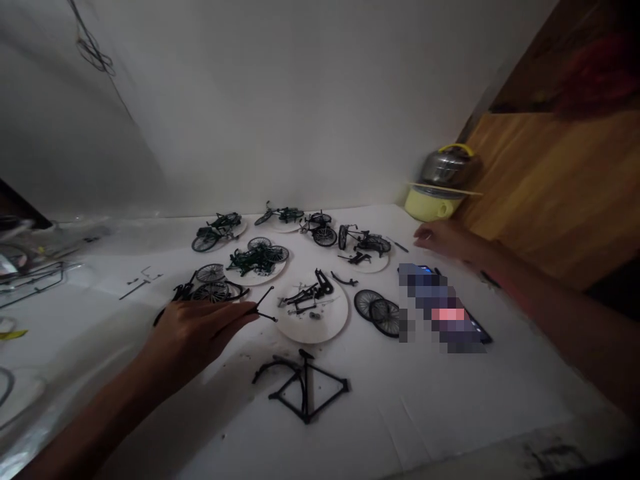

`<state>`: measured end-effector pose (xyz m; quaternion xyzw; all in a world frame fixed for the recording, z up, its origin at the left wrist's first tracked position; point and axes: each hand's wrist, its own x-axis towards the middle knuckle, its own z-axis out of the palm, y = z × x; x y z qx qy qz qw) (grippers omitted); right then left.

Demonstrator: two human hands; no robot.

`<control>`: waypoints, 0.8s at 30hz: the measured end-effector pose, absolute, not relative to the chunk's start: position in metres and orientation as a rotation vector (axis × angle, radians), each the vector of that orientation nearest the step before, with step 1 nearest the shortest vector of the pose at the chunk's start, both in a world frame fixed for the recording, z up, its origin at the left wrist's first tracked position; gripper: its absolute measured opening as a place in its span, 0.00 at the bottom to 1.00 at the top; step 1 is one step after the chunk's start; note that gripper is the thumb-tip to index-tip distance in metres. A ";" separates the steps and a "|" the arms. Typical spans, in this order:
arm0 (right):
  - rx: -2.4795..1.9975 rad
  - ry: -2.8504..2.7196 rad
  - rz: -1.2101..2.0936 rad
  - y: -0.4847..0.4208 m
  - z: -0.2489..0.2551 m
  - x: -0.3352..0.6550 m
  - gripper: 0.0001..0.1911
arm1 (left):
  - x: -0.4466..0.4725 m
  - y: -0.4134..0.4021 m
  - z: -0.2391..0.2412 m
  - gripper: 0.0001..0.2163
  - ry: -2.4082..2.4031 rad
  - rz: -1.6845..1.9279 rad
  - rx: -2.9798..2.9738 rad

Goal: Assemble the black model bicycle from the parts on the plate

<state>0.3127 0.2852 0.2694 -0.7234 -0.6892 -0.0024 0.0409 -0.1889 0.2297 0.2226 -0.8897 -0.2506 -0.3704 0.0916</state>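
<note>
My left hand hovers low over the white table, fingers pinched on a thin black rod piece beside a white plate of small black bicycle parts. A black model bicycle frame lies on the table just in front of that plate. My right hand reaches out to the far right, fingers curled near a phone and a small dark tool; what it holds, if anything, I cannot make out. Two loose spoked wheels lie between the plate and the phone.
Several small model bicycles on white plates stand along the back by the wall. A steel kettle on a yellow pot sits at the back right beside a wooden panel. Wire parts and clear plastic lie at the left.
</note>
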 end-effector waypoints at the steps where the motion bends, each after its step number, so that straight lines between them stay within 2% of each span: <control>1: -2.217 -2.126 0.007 0.293 0.259 0.311 0.18 | -0.188 0.229 0.223 0.07 -0.735 -1.096 -2.652; 7: -2.291 -2.082 -0.083 0.320 0.229 0.293 0.19 | -0.182 0.225 0.230 0.07 -0.745 -1.028 -2.737; 10: -2.255 -2.095 -0.114 0.313 0.237 0.295 0.15 | -0.178 0.219 0.235 0.08 -0.760 -1.005 -2.805; 16: -2.074 -2.035 -0.195 0.269 0.263 0.279 0.17 | -0.169 0.178 0.243 0.06 -0.888 -0.988 -2.917; 18: -2.007 -2.028 -0.174 0.247 0.272 0.256 0.11 | -0.169 0.160 0.237 0.06 -1.014 -1.012 -2.944; 24: -1.706 -1.922 0.205 0.192 0.285 0.163 0.10 | -0.167 0.128 0.210 0.09 -1.318 -1.088 -3.020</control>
